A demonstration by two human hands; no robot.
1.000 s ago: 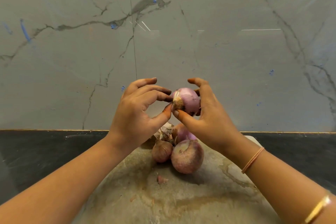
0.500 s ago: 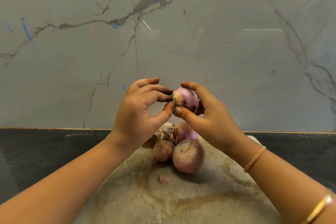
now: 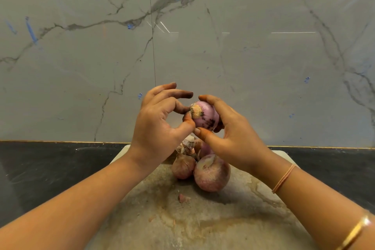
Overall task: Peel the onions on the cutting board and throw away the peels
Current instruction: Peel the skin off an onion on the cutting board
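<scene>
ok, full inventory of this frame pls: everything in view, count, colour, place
Glossy purple onion: one, purple with a tan root tuft, held above the board.
Large dull-skinned onion: one, brownish pink, middle of the board.
Small dull-skinned onion: one, brownish, touching the large one's left.
Half-hidden onion: one, pinkish, behind those two.
Dry peel pile: one, pale tan, behind the onions.
Loose peel scrap: one, pink, near side of the onions.
Stained stone-look cutting board: one, beige-brown, on the counter.
Dark counter: one, black.
Marble wall: grey, veined.
Left hand: fingers pinch the root tuft.
Right hand: grips the purple onion.
</scene>
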